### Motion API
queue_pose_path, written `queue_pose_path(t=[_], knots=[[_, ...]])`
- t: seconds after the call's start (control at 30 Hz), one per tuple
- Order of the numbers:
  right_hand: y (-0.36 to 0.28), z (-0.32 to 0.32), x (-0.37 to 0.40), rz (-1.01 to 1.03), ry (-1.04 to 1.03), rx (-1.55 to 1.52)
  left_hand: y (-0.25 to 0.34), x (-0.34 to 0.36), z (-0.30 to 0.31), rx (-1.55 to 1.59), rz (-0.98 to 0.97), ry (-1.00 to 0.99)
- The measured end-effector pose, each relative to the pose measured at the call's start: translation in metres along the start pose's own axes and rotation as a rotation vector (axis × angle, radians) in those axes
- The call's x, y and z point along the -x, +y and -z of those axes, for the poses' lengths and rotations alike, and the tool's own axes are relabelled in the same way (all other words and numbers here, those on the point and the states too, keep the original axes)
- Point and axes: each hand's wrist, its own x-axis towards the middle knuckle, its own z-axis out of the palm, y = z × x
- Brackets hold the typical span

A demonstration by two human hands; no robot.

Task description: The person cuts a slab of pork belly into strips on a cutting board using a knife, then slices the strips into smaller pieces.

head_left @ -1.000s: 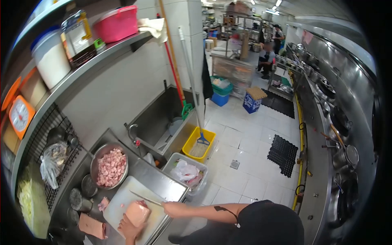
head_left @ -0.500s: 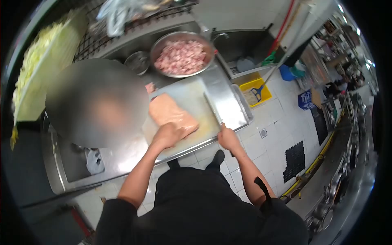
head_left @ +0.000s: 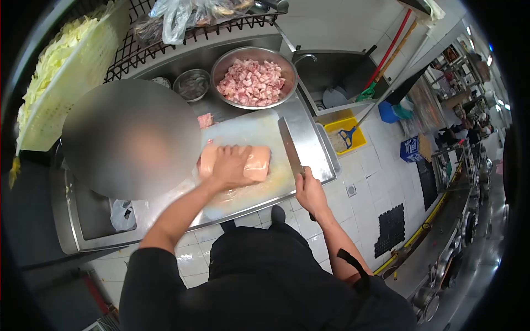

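Observation:
A thick slab of pork (head_left: 258, 161), smooth pale skin upward, lies crosswise on the white cutting board (head_left: 237, 201). My left hand (head_left: 229, 165) is laid over its middle, gripping it with the fingers reaching to the far edge. My right hand (head_left: 310, 190) is wrapped round the handle of a large knife (head_left: 289, 144). The broad blade points away from me, over the board's right side and apart from the meat. A small piece of meat (head_left: 206, 121) sits at the board's far left corner.
Behind the board stands a steel bowl of diced meat (head_left: 251, 83), with a smaller metal bowl (head_left: 192, 85) to its left. Shredded cabbage (head_left: 52, 71) fills a container at far left. A large blurred disc hides the counter's left part. A yellow bin (head_left: 346, 134) is at right.
The slab has turned from a slant to lie crosswise. My left hand has moved from its near corner onto its middle. The knife stays in my right hand, and the view has shifted slightly.

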Motion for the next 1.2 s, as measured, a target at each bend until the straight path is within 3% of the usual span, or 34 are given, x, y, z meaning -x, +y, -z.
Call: queue_pose_path(t=[0.07, 0.13, 0.2, 0.3, 0.4, 0.5, 0.8, 0.97, 1.03, 1.2], knots=[[0.003, 0.003, -0.008, 0.027, -0.059, 0.062, 0.037, -0.001, -0.006, 0.028, 0.536, 0.093], [0.011, 0.003, -0.016, 0.057, -0.128, 0.133, 0.060, 0.004, -0.009, 0.047, 0.637, 0.082], [0.028, -0.013, -0.031, 0.100, -0.203, 0.211, 0.066, 0.007, -0.028, 0.036, 0.608, 0.306], [0.038, -0.020, -0.040, 0.116, -0.266, 0.264, 0.051, 0.000, -0.043, 0.119, 0.592, 0.427], [0.016, -0.006, -0.042, 0.132, -0.302, 0.279, 0.039, -0.019, -0.032, 0.391, 0.626, 0.308], [-0.004, -0.005, -0.042, 0.180, -0.338, 0.282, 0.038, -0.034, -0.027, 0.297, 0.603, 0.161], [-0.053, 0.020, -0.008, 0.075, -0.473, 0.383, 0.040, -0.033, -0.034, 0.258, 0.567, 0.169], [-0.068, -0.016, -0.042, 0.069, -0.474, 0.323, 0.040, -0.030, -0.032, 0.248, 0.532, 0.194], [-0.080, -0.029, -0.061, 0.118, -0.365, 0.327, 0.042, -0.034, -0.032, 0.262, 0.531, 0.207], [-0.071, 0.000, -0.037, 0.078, -0.464, 0.368, 0.046, -0.031, -0.035, 0.200, 0.483, 0.224]])
